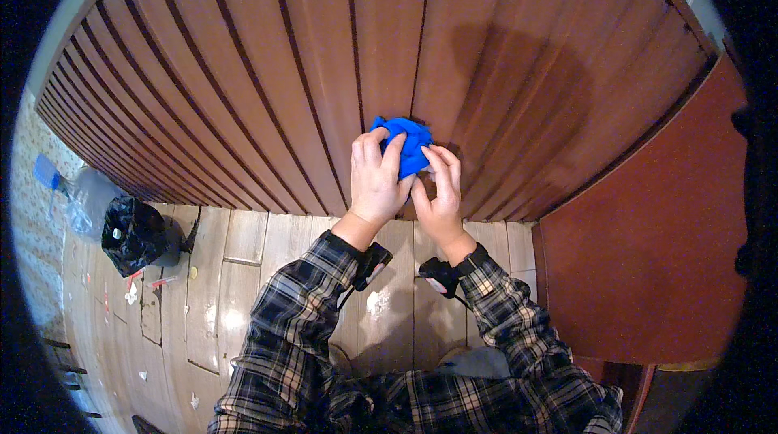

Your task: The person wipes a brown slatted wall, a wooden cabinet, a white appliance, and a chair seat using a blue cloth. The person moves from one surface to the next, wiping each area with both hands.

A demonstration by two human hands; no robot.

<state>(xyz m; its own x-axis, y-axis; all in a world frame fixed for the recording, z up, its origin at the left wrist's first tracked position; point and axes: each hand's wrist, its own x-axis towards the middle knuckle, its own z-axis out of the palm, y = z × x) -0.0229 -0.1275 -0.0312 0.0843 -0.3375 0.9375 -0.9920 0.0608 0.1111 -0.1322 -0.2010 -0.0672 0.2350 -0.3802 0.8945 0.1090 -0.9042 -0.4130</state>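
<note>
A bunched blue cloth (408, 137) is held in front of a brown slatted panel (389, 39), in the middle of the view. My left hand (378, 175) grips the cloth from its left side, thumb and fingers pressed into the folds. From the right, my right hand (440, 188) has its fingertips at the cloth's edge, with the fingers curled. Whether the cloth touches the panel is hard to tell from above. Part of the cloth's underside is hidden by both hands.
A bin with a black liner (137, 233) stands at the left, beside a clear plastic bag (91, 203) and a blue brush-like item (47, 171). Scraps litter the wood-look floor (243, 288). A reddish-brown surface (644, 239) borders the right. Small dark devices hang at both wrists.
</note>
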